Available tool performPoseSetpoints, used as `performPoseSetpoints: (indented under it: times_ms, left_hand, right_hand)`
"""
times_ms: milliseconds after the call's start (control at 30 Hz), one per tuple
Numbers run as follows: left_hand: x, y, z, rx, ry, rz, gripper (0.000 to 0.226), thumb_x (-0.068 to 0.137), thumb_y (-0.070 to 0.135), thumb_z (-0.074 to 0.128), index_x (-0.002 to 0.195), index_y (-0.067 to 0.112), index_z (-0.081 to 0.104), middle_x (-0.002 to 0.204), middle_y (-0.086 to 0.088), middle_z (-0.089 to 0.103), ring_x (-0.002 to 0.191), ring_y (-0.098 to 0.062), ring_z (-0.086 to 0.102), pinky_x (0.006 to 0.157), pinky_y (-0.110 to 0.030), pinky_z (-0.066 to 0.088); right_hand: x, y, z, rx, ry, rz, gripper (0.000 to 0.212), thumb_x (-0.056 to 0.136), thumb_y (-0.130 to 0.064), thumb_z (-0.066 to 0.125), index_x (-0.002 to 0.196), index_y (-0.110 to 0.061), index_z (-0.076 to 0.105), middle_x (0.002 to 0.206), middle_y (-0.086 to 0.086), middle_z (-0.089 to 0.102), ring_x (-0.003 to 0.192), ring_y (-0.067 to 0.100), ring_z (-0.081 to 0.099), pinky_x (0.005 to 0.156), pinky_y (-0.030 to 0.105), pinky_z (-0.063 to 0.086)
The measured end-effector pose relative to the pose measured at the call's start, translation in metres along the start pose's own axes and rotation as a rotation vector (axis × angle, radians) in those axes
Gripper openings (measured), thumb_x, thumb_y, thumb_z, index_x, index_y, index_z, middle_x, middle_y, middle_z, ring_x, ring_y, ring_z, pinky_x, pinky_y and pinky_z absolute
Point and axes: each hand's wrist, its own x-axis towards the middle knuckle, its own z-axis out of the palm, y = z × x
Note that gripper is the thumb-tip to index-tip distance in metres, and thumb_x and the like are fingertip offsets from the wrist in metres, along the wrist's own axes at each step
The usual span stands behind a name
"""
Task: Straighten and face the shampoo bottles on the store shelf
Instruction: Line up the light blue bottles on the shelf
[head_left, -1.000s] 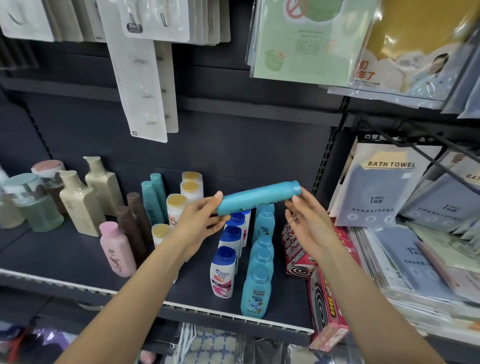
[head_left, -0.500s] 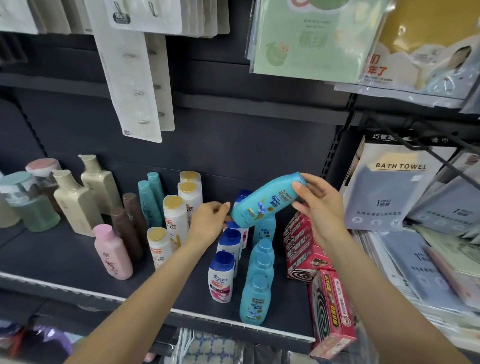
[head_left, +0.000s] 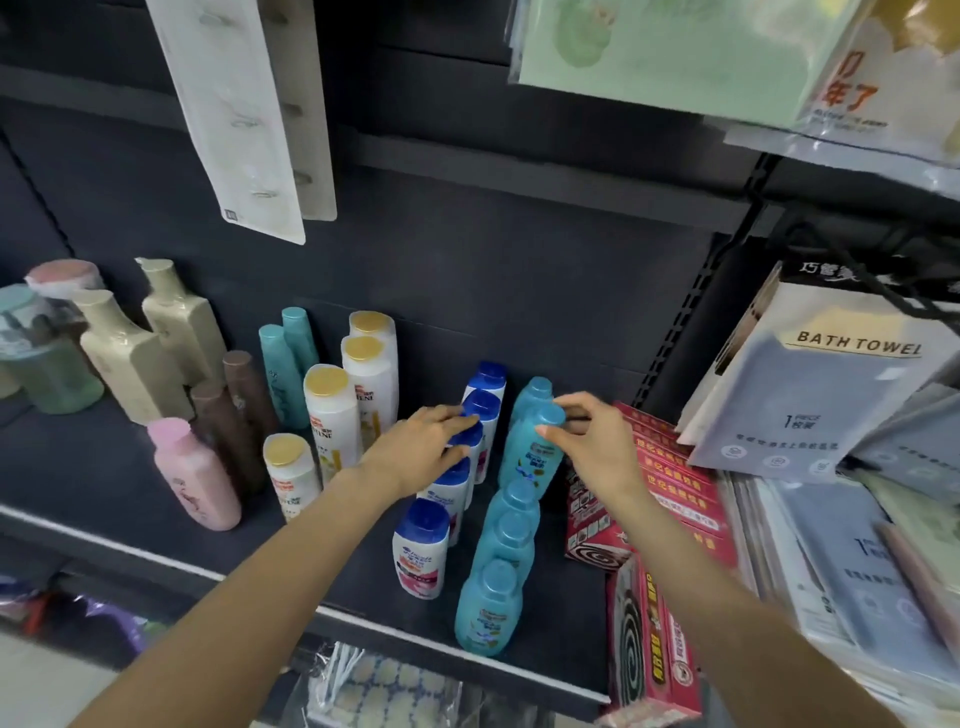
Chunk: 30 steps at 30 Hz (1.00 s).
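- A person's right hand (head_left: 597, 441) pinches the cap of a teal shampoo bottle (head_left: 535, 457), thumb and fingers curled round it, the bottle standing upright on the dark shelf (head_left: 104, 467) second from the back of its row.
- The left hand (head_left: 421, 452), at the bottle's 9 o'clock, rests relaxed fingers on blue-capped white bottles (head_left: 423, 545).
- Red boxes (head_left: 675, 499) lie at 3 o'clock.
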Motion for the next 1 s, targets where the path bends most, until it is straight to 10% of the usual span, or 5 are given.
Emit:
performPoseSetpoints:
  times_ms: [667,833,1000]
  left_hand:
    - [0.0,-0.003,0.012,-0.124,0.039,-0.013,0.048,0.099,0.027,0.043,0.146,0.02,0.032,0.154,0.0,0.024,0.139,-0.019,0.028,0.114,-0.026,0.02]
    - [0.004,-0.001,0.01,-0.148,0.022,-0.021,0.048,0.098,0.024,0.046,0.145,0.019,0.034,0.152,-0.001,0.028,0.138,-0.019,0.03,0.112,-0.024,0.02]
    - [0.001,-0.003,0.014,-0.175,0.058,-0.022,0.048,0.098,0.024,0.046,0.144,0.017,0.035,0.152,-0.002,0.028,0.137,-0.019,0.031,0.111,-0.023,0.02]
  right_hand:
    - [0.01,0.021,0.02,-0.255,-0.269,0.062,0.044,0.077,-0.03,0.076,0.115,-0.013,0.06,0.102,0.001,0.062,0.093,0.013,0.059,0.076,0.022,0.043]
    - [0.027,0.026,0.006,-0.236,-0.025,0.008,0.032,0.087,-0.026,0.067,0.113,-0.008,0.062,0.103,0.006,0.066,0.087,0.012,0.059,0.078,0.024,0.047]
    - [0.046,0.033,0.014,-0.255,-0.254,0.083,0.048,0.082,-0.018,0.073,0.126,-0.009,0.057,0.118,0.009,0.062,0.107,0.022,0.058,0.097,0.035,0.046]
